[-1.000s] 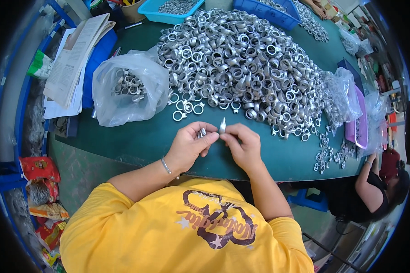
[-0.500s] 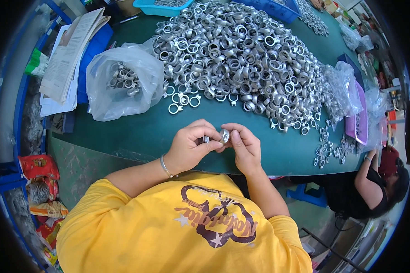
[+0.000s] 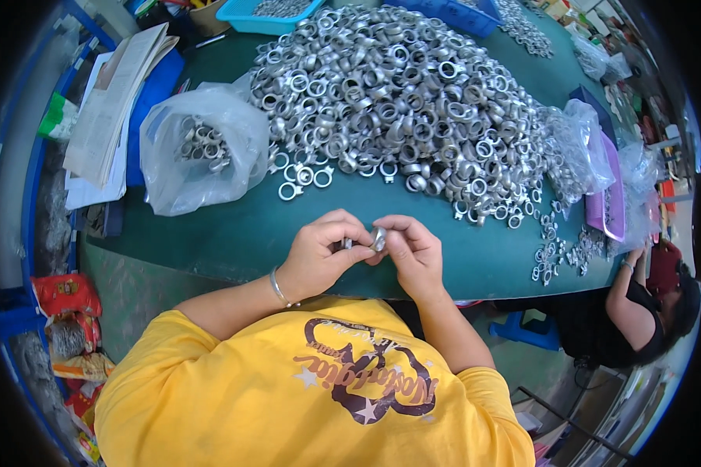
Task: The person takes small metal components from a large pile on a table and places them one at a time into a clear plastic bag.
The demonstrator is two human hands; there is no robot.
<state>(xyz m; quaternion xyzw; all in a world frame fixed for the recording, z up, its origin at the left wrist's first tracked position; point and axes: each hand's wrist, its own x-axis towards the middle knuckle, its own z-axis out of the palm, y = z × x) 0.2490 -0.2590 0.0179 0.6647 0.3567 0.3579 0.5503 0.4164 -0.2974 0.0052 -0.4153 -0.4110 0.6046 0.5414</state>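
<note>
My left hand (image 3: 322, 253) and my right hand (image 3: 417, 258) meet above the near edge of the table. Between their fingertips is a small silvery metal ring (image 3: 378, 238), pinched from both sides. Another bit of shiny metal (image 3: 346, 244) shows in the curl of my left fingers; its shape is mostly covered. Beyond my hands rises a large heap of similar metal rings (image 3: 397, 101), many with a small lug on one side. A few loose rings (image 3: 290, 191) lie at its near left edge.
Left of the heap stands an open clear plastic bag (image 3: 202, 183) with rings inside. Papers (image 3: 113, 117) lean at far left. Blue trays (image 3: 269, 25) sit at the back. At right are a purple tray (image 3: 614, 214), smaller metal parts (image 3: 549, 257) and a seated person (image 3: 631, 319) in black.
The ring between my fingertips has turned slightly. Both hands stay together in nearly the same place, while the view has shifted a little.
</note>
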